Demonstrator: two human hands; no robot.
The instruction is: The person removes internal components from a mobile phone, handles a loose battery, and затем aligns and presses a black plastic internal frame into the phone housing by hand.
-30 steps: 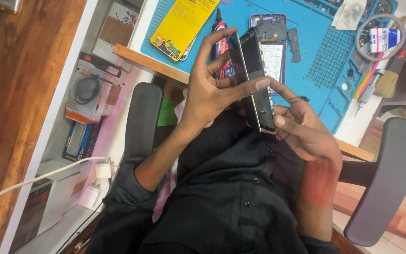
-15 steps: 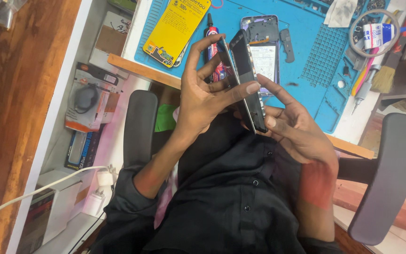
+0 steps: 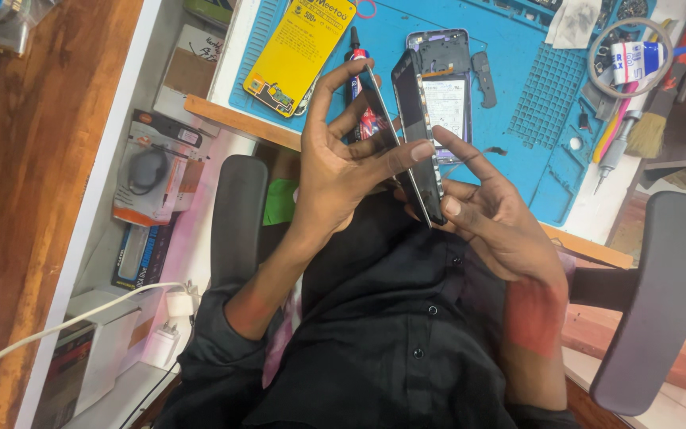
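A dark phone body [image 3: 417, 119] stands on edge above my lap, with a thin screen panel [image 3: 376, 102] splayed off its left side. My left hand [image 3: 335, 163] grips both: the fingers lie behind the thin panel and the thumb presses on the phone's edge. My right hand [image 3: 490, 218] supports the phone body from the right and below, with fingertips on its lower edge. Both hands hover in front of the blue work mat [image 3: 537, 103].
On the mat lie an opened phone frame [image 3: 444, 83], a yellow flat battery pack [image 3: 299, 48], a glue tube [image 3: 356, 59], a tape roll [image 3: 629, 57] and a brush [image 3: 651, 119]. Boxed items [image 3: 148, 179] and a white plug with its cable [image 3: 170, 306] sit left. Chair armrests [image 3: 236, 214] flank me.
Both hands keep the same hold on the phone. The view has shifted slightly, and the thin panel looks a little more spread from the body.
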